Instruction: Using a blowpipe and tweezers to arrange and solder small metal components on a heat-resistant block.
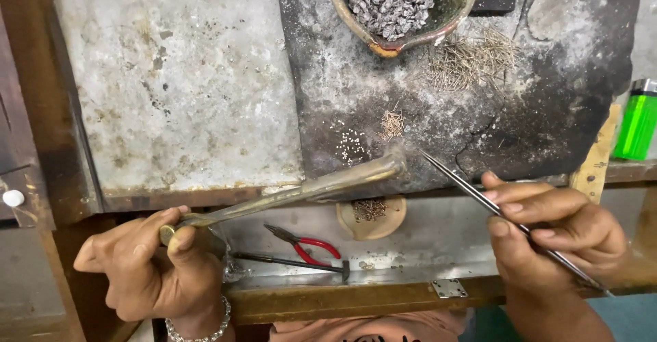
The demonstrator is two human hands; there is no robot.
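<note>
Left hand (154, 267) is gripping a torch (308, 190), right hand (554, 236) pinching tweezers (479, 195); pliers (304, 244) and hammer (294, 262) lying between, bowl (404, 37) far

— The pliers (309, 245) have red handles; the lighter (638, 120) is bright green.

— The clay bowl (448, 22) is brown, its beads (390, 0) dull grey. The slab (547, 96) is charred black, ash-white in patches; the blowpipe (308, 193) is tarnished brass.

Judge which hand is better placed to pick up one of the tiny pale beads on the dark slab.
Likely the right hand: it holds the tweezers, tip near the beads. The left hand grips the brass pipe.
</note>
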